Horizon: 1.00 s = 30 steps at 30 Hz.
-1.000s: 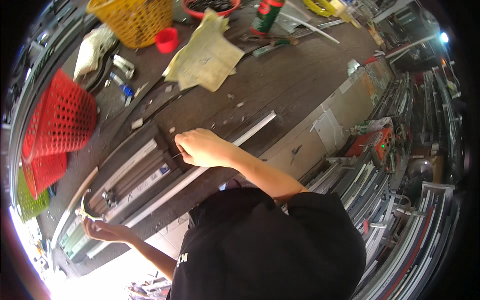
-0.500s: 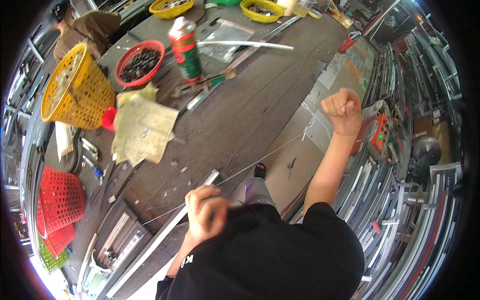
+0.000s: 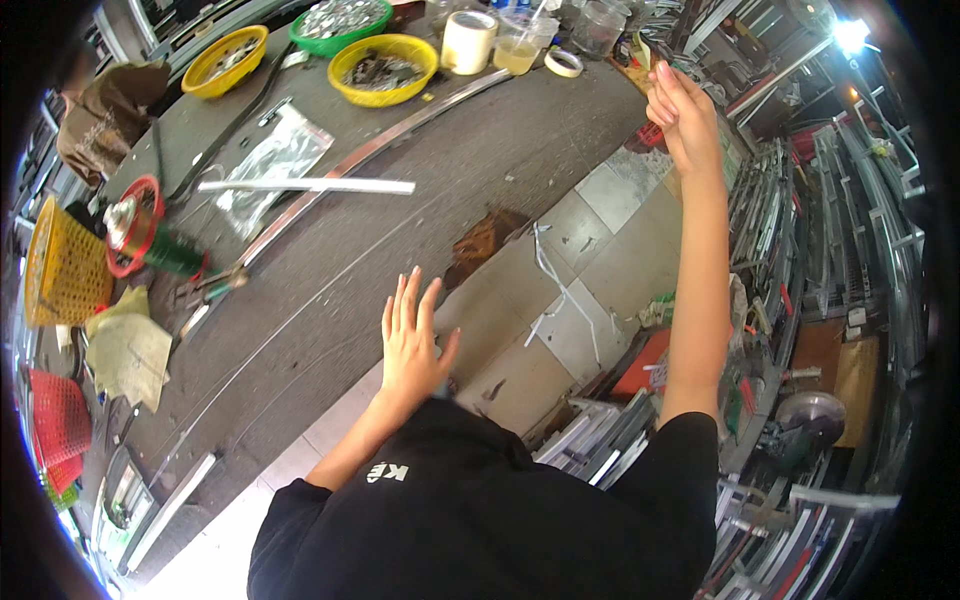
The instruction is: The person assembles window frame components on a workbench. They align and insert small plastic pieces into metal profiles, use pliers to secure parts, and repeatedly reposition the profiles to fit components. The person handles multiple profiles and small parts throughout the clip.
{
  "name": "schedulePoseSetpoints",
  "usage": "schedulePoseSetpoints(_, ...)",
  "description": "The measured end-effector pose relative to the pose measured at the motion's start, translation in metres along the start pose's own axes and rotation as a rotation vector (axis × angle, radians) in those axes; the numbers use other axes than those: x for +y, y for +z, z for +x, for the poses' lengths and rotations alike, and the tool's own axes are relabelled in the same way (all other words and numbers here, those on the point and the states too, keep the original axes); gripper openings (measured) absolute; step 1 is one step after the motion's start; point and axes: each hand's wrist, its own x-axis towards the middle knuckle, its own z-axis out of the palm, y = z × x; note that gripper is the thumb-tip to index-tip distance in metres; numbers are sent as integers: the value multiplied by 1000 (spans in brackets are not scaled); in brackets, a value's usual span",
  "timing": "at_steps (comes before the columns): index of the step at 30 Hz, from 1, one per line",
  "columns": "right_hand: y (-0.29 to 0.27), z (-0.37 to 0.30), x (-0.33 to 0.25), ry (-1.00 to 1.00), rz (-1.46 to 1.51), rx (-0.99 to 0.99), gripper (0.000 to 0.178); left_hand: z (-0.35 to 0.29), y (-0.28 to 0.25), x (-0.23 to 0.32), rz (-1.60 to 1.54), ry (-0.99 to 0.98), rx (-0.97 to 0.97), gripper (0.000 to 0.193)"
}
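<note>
My left hand [image 3: 410, 340] is raised beside the front edge of the dark workbench [image 3: 480, 160], fingers spread, holding nothing. My right hand [image 3: 685, 120] is lifted at the end of an outstretched arm, beyond the bench's right side. Its fingers are closed together in a pinch; whatever they hold, if anything, cannot be made out. A thin pale line [image 3: 280, 325] runs along the bench top left of my left hand. A white strip [image 3: 350, 186] lies across a long metal bar [image 3: 375, 150] farther back.
Yellow bowls [image 3: 385, 95] and a green bowl [image 3: 335, 42] stand at the back. A spray can [image 3: 165, 245], a yellow basket [image 3: 68, 262] and red baskets [image 3: 58, 415] are at left, with a person [image 3: 110, 110] behind. Racks of metal profiles [image 3: 800, 230] line the right.
The view has turned toward the right and far end. My left hand has opened from loosely curled fingers. My right hand has risen and gone from a fist to a pinch.
</note>
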Motion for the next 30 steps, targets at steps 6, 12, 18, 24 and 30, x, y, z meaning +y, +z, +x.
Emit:
schedulePoseSetpoints(6,-78,126,18,6,-74,-133,31,114,88,12,158,0,-62,70)
schedulePoseSetpoints(12,-172,266,39,5,9,-222,24,228,143,48,72,164,-256,52)
schedulePoseSetpoints(18,-286,380,73,60,107,-174,18,327,179,86,-72,114,-321,51)
schedulePoseSetpoints(24,-392,471,121,174,156,-322,23,415,245,146,-50,-115,-94,52)
schedulePoseSetpoints(30,-483,536,175,118,-118,-692,30,504,308,221,-213,-417,145,16)
